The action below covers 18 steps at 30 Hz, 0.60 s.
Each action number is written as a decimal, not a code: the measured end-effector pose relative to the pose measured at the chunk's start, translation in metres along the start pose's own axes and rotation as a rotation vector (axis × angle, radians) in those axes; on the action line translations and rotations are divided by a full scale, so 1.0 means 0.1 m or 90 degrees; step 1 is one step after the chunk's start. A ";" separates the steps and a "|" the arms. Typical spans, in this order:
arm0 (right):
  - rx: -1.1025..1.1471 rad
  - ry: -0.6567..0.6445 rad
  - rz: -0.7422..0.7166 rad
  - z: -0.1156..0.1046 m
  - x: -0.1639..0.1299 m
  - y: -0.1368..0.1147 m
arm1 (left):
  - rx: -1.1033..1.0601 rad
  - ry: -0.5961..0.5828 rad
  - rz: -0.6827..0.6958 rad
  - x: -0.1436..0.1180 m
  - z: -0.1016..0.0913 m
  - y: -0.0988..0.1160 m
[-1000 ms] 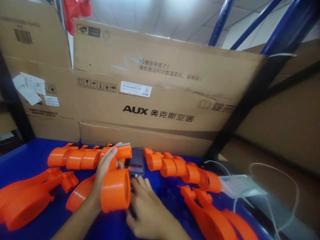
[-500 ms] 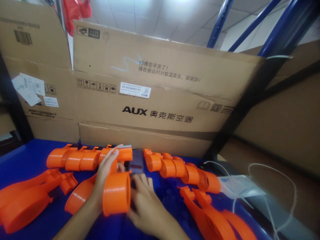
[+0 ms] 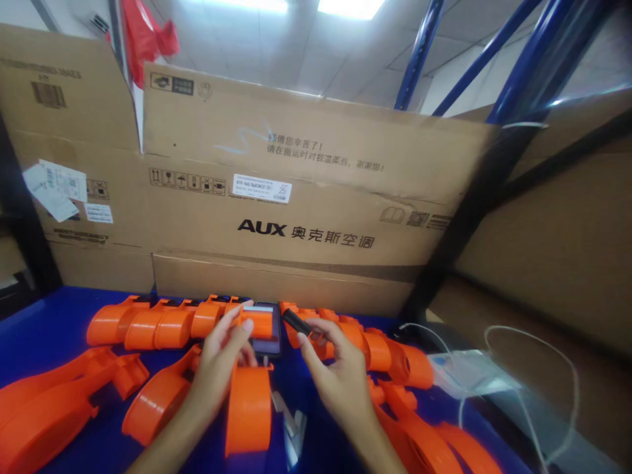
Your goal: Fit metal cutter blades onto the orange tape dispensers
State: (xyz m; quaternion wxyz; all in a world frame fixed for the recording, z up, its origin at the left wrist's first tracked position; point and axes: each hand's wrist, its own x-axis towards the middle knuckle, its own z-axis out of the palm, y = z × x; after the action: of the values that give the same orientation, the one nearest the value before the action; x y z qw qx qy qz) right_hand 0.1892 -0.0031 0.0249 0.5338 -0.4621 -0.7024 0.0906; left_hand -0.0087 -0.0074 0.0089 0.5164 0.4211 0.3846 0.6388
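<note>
My left hand [image 3: 220, 368] grips an orange plastic housing [image 3: 249, 401] with a round barrel end, held just above the blue table [image 3: 44, 309]. My right hand [image 3: 336, 372] is raised beside it and pinches a small black cylindrical part [image 3: 296, 321] between thumb and fingers. A phone [image 3: 266, 329] lies flat on the table between the two hands, just behind them. A small grey metal piece [image 3: 291, 421] shows under the housing, between my wrists.
Rows of orange barrel parts lie at the back left [image 3: 148, 322] and back right [image 3: 380, 349]. Long orange shells lie at the left [image 3: 49, 401] and right front [image 3: 424, 434]. An AUX cardboard box [image 3: 306, 217] stands behind. A clear bag [image 3: 469, 372] and white cable [image 3: 543, 355] lie at right.
My right hand has lifted off the table and now holds a small black part. The left hand has turned the orange housing so its barrel points down and toward me.
</note>
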 end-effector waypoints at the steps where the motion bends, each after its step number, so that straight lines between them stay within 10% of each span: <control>1: 0.005 0.016 -0.012 -0.01 0.00 0.00 | 0.017 -0.015 0.002 -0.01 0.01 -0.01; 18: 0.029 -0.069 -0.151 -0.01 -0.03 -0.13 | 0.033 -0.174 -0.009 -0.09 0.07 -0.11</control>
State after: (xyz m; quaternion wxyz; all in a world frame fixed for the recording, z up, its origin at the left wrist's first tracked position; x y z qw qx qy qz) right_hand 0.1834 -0.0126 0.0317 0.5122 -0.3583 -0.7776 0.0677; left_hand 0.0027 -0.0138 0.0005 0.5572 0.5149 0.3300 0.5617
